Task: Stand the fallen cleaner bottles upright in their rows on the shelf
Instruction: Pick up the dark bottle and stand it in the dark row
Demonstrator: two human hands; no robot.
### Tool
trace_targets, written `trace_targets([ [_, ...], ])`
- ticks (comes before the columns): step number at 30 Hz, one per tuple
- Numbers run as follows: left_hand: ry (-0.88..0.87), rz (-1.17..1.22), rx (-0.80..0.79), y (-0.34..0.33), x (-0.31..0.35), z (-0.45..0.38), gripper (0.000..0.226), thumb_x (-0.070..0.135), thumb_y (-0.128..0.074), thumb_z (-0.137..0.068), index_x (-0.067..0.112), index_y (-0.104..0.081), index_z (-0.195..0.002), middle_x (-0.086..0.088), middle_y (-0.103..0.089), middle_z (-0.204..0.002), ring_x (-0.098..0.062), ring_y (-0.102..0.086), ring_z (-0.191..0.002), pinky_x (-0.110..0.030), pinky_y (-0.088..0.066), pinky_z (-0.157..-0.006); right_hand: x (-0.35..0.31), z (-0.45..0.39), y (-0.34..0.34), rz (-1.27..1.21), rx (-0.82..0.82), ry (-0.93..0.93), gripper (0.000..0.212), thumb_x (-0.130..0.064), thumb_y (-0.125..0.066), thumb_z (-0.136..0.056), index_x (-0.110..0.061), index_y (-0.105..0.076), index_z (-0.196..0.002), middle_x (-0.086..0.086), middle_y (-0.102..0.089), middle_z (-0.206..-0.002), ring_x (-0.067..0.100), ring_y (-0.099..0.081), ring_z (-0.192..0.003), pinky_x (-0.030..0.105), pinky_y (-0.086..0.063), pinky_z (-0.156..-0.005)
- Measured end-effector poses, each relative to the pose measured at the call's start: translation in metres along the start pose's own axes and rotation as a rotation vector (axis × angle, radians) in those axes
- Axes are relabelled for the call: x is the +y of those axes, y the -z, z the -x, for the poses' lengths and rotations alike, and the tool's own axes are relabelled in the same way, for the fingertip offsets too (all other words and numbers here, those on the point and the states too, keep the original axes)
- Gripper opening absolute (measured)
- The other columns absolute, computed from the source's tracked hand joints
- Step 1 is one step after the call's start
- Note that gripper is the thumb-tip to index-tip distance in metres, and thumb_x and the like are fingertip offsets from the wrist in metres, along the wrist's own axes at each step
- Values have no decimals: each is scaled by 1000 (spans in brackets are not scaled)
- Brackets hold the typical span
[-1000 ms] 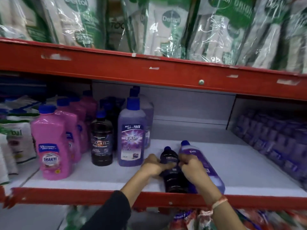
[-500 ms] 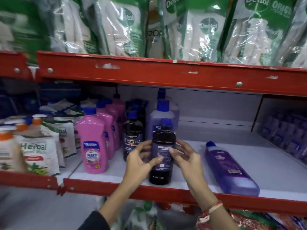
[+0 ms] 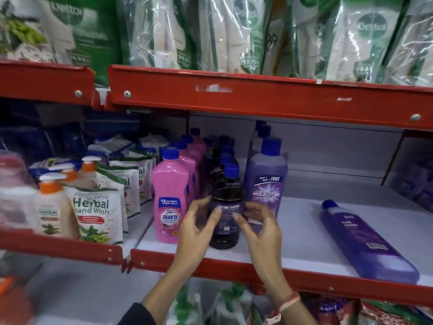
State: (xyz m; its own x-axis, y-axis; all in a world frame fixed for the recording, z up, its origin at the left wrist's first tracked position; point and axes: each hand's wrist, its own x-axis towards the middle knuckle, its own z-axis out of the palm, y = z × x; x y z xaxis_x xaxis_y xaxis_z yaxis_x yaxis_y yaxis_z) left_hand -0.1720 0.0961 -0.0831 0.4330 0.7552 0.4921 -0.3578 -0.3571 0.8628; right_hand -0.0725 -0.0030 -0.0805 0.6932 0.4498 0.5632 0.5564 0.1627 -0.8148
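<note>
Standing upright at the front of the white shelf (image 3: 300,233): one dark bottle (image 3: 225,208) with blue cap, heading the dark row, between the pink Shakti bottle (image 3: 170,198) and the upright purple Bactin bottle (image 3: 267,181). Left hand (image 3: 195,228) flanks its left side, fingers loosely curled and parted, thumb tip on the label. Right hand (image 3: 259,227) flanks its right side, fingers likewise parted, thumb tip on the label; firmness of contact cannot be told, some motion blur. Neither hand is clamped around the body. One purple bottle (image 3: 365,240) lies on its side well to the right, cap toward the back, base at the red front lip (image 3: 316,281). Herbal hand wash pouches (image 3: 93,214) sit on the neighbouring shelf at left.
</note>
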Motion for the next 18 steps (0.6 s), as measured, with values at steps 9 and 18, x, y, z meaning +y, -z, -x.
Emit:
trace_targets([
  [9,68,91,-180,8,-7,-1,26,-6,-70,-75,7,-55,-93,-3,-65,-102,-5,-65,-96,-23,-49,-88,6,-7,3,20,-499,-158,52,-13,-80,-75,-24,-58,-120,-11,-72,-110,2,-66,-105,21,-51,-89],
  [18,-67,-150,-182,16,-7,5,80,6,-61,-87,49,-21,-141,5,-56,-130,-5,-55,-118,-23,-48,-98,3,-8,2,7,-427,-153,67,-5,-68,-84,-20,-40,-142,1,-63,-131,13,-62,-118,27,-50,-99],
])
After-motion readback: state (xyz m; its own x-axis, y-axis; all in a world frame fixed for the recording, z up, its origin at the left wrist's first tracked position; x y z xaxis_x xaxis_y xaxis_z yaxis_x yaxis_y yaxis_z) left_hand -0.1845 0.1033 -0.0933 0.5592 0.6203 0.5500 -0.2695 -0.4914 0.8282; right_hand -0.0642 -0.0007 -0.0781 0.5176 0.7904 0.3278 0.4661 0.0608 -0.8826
